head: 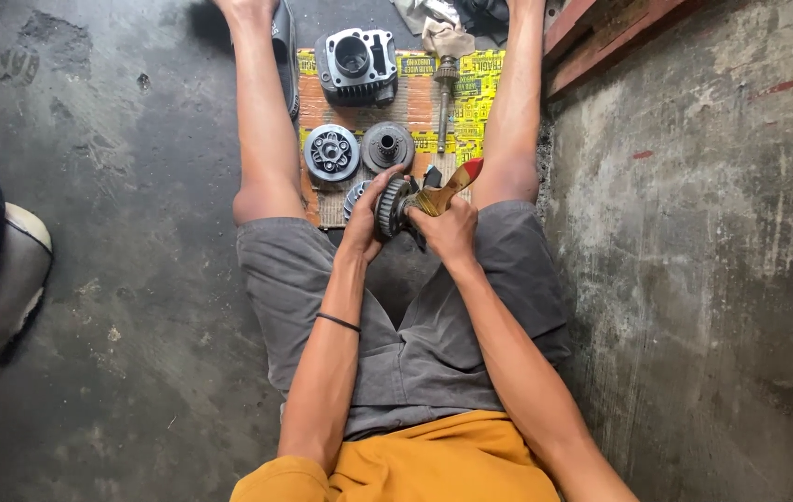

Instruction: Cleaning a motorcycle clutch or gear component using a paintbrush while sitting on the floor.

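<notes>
Gripping a toothed gear (pixel 393 206), the left hand (pixel 365 221) steadies it (right hand (pixel 450 231) clasps a wooden-handled brush (pixel 445 193)).

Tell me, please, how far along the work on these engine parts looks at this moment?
Four parts already lie on the cardboard sheet: a cylinder block, two round discs and a shaft. In hand: the left hand holds a toothed gear while the right hand works a paintbrush on it. Whether the laid-out parts are finished cannot be told.
</notes>
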